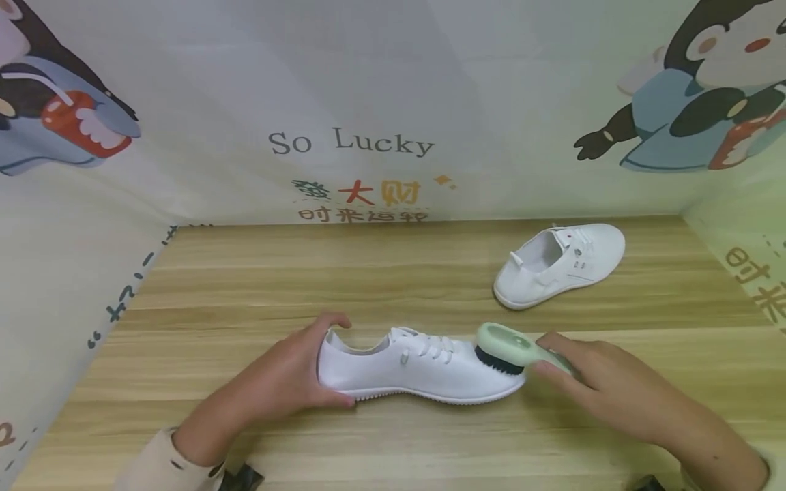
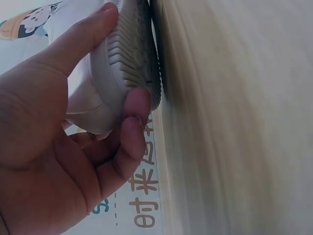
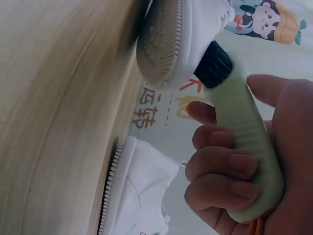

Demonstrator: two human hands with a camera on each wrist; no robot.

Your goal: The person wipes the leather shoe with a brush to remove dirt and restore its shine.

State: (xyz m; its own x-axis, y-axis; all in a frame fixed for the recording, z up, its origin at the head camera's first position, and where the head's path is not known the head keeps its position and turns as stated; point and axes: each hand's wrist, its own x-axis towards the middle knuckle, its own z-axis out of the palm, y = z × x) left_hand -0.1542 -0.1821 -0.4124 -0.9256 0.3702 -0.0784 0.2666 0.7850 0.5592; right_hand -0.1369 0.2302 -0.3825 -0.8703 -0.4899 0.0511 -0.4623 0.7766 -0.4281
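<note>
A white lace-up sneaker [image 1: 424,372] lies sideways across the middle of the table, toe to the right. My left hand [image 1: 301,372] grips its heel, thumb along the sole edge and fingers round the back. In the left wrist view the ridged sole [image 2: 132,54] of the sneaker tilts up from the wood. With curled fingers my right hand [image 1: 604,385] holds a pale green scrub brush [image 1: 506,341] by the handle. Its black bristles [image 3: 213,66] rest against the toe of the sneaker. An orange cord hangs at the handle's end in the right wrist view.
A second white sneaker [image 1: 561,262] stands behind and to the right, toe pointing right. The wood-grain tabletop [image 1: 307,279] meets a printed cloth backdrop [image 1: 381,82] at the back and on both sides.
</note>
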